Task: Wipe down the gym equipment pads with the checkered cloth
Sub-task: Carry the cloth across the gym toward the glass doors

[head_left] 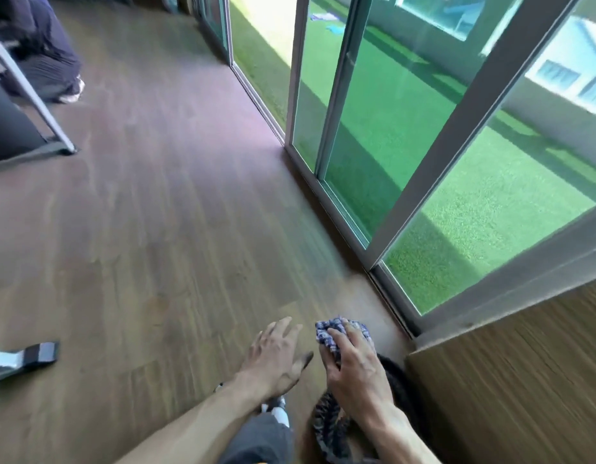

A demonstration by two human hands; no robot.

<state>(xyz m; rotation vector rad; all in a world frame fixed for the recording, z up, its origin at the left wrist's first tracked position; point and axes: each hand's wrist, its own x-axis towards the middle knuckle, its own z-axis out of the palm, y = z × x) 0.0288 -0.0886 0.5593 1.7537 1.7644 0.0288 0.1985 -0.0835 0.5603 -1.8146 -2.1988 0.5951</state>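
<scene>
Right hand (353, 366) has its grip wrapped around the checkered cloth (336, 333): fingers curled over it, cloth bunched into a wad, blue-and-white checks showing past the fingertips. Cloth is low in the frame, right of centre, held above the wood floor (156, 229) and near the base of the sliding glass door (390, 145).

Left hand (273, 356) is just beside it, not touching the cloth. Grip wide, fingers spread and mostly straight, palm down, holding nothing.

Under the right wrist there's a dark patterned item (330, 426) (fabric or something ribbed, can't tell which). A grey trouser leg and a shoe (276, 408) show between the forearms.

Wood-panelled wall (524, 380) at right. Through the glass: green turf (490, 195).

Far left: a grey metal frame leg (32, 95) of some gym machine, angled down to the floor, and a metal foot with a black end cap (39, 354) at the lower left edge. Another person (45, 51) in dark clothing crouches at the top left. Frame is motion-blurred; no pad clearly identifiable.
</scene>
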